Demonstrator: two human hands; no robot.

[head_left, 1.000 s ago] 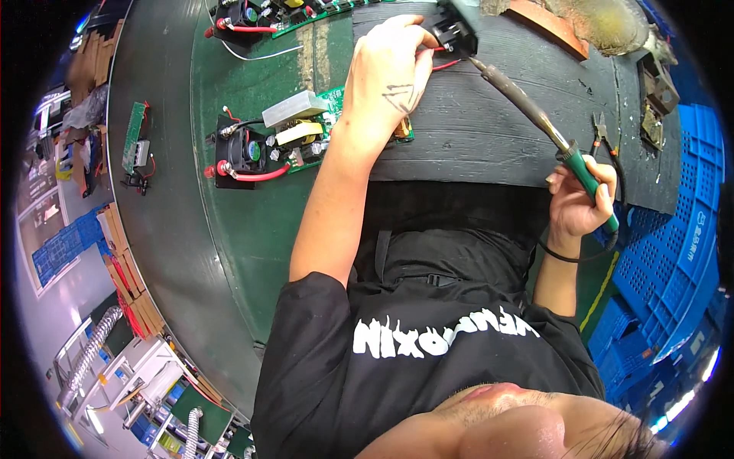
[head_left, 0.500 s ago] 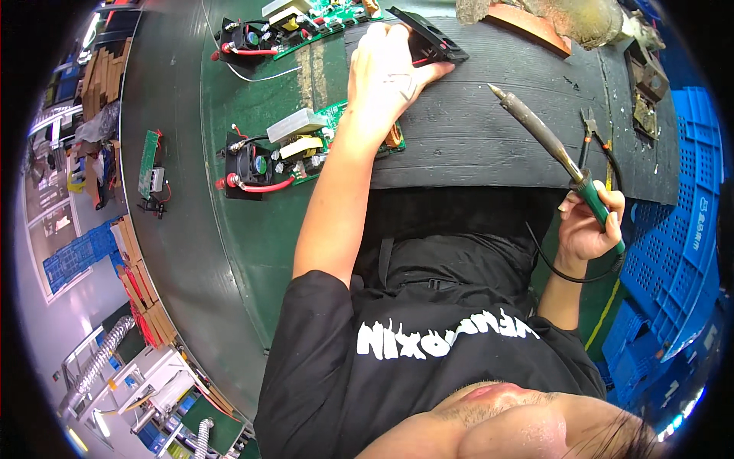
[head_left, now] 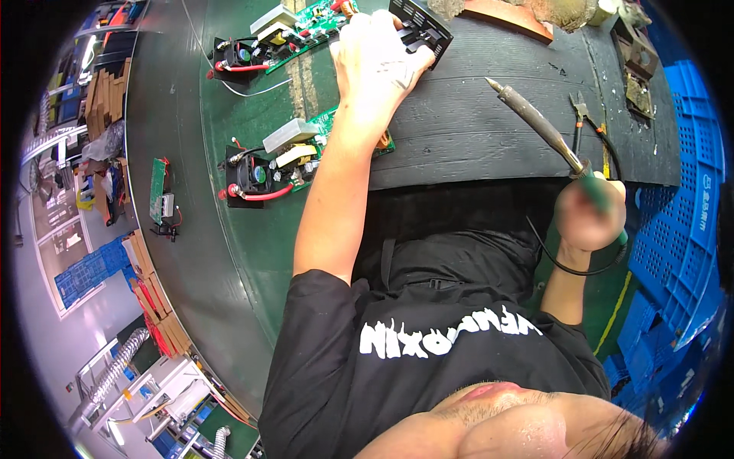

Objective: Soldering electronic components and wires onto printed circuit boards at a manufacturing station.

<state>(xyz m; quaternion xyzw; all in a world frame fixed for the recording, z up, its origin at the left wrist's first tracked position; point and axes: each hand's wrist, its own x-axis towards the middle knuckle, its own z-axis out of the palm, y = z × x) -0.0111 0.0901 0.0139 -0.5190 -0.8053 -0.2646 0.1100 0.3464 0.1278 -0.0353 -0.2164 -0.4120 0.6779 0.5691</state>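
Note:
My left hand (head_left: 376, 65) reaches to the far side of the bench, fingers closed on a black slotted panel (head_left: 424, 30) held tilted. The panel's underside and the fingertips are partly hidden. Just left of that hand lies a green circuit board (head_left: 306, 27) with a fan and a red cable. A second, similar circuit board (head_left: 287, 157) lies nearer, partly behind my left forearm. My right hand (head_left: 585, 222), blurred, grips the green handle of a soldering iron (head_left: 539, 122). Its tip points up and left over the black work board (head_left: 474, 122), apart from the panel.
Pliers (head_left: 579, 115) lie beyond the soldering iron. A reddish-brown block (head_left: 508, 19), a crusty lump (head_left: 569, 11) and a metal bracket (head_left: 634, 50) sit at the far right. Blue crates (head_left: 692, 176) stand on the right. Another circuit board (head_left: 158, 187) lies farther left.
My left hand has shifted slightly left and tilted the black panel so its slotted face shows. My right hand still holds the soldering iron, almost in place. The whole view has shifted slightly.

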